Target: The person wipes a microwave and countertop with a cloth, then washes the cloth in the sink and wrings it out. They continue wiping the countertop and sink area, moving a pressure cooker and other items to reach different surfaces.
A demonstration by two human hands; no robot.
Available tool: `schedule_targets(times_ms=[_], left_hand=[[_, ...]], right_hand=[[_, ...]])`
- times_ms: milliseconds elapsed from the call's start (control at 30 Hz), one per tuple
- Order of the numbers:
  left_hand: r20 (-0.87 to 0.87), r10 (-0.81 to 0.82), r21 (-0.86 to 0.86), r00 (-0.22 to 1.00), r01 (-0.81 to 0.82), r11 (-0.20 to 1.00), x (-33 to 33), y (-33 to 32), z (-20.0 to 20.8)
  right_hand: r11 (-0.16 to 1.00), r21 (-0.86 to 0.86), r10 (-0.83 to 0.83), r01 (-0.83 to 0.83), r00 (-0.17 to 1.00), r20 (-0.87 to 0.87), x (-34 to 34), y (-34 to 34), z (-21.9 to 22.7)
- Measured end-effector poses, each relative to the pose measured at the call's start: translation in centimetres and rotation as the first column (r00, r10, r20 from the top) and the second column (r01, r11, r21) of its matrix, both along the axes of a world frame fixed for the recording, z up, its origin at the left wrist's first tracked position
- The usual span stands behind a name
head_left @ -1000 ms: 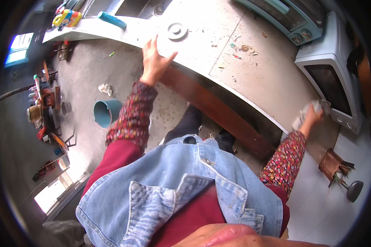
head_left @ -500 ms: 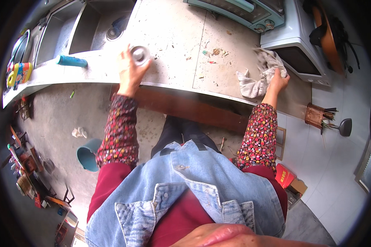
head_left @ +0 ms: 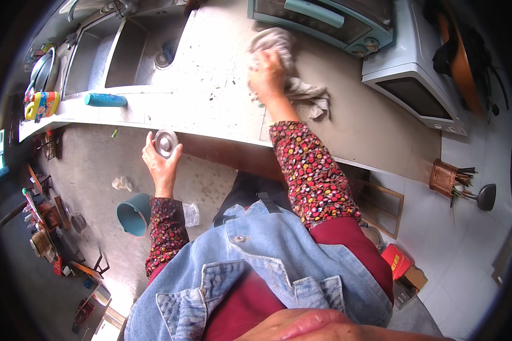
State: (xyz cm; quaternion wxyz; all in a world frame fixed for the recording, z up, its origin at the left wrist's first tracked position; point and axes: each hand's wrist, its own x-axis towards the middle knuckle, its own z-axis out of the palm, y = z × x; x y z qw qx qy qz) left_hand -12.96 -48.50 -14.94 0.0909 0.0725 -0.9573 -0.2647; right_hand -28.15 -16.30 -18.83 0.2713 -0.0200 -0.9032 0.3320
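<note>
My left hand (head_left: pixel 162 169) is off the counter's front edge, over the floor. Its fingers and thumb grip the sides of a small round grey thing with a raised centre (head_left: pixel 166 142), like a lid or the top of a jar; I cannot tell which. Over the counter (head_left: pixel 222 74), my right hand (head_left: pixel 266 77) is closed on a pale, crumpled cloth (head_left: pixel 308 94). Part of the cloth bunches beyond the fingers, and a loose end trails to the right. Dark specks and crumbs lie on the counter to the left of the cloth.
A double sink (head_left: pixel 142 54) is at the left, with a blue cylinder (head_left: pixel 105 100) before it and a yellow bottle (head_left: pixel 41 107) beyond. A teal oven (head_left: pixel 324 25) and a white microwave (head_left: pixel 409 79) stand at the back right. A blue bucket (head_left: pixel 134 215) sits on the floor.
My right hand has swept the cloth leftward and farther back across the counter, and scraps there are gone. My left hand has drawn the round thing back past the counter's edge.
</note>
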Motion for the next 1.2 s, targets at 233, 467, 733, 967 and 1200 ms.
schedule_targets(times_ms=[233,467,733,967,1200], left_hand=[[-0.061,-0.013,0.022,0.998,0.014,1.0,-2.4,2.8,2.5],[-0.118,-0.07,-0.015,0.991,0.069,0.998,-5.2,2.1,1.4],[-0.068,-0.243,-0.101,0.968,0.236,0.967,-13.7,-1.5,0.4],[-0.012,-0.311,-0.029,0.95,0.31,0.95,-13.4,-2.7,-0.4],[-0.071,-0.306,0.07,0.95,0.31,0.948,-12.6,-3.8,-0.2]], right_hand=[[0.847,-0.528,0.096,-0.057,0.994,0.048,5.7,4.7,2.1],[0.63,-0.76,-0.139,0.156,0.986,0.087,13.7,20.2,10.5],[0.74,0.642,-0.531,0.199,0.759,0.377,14.8,18.1,3.4],[0.952,0.306,-0.046,-0.01,0.984,0.173,-1.6,8.1,5.2],[0.751,0.656,-0.217,-0.072,0.912,0.348,-10.6,3.7,0.9]])
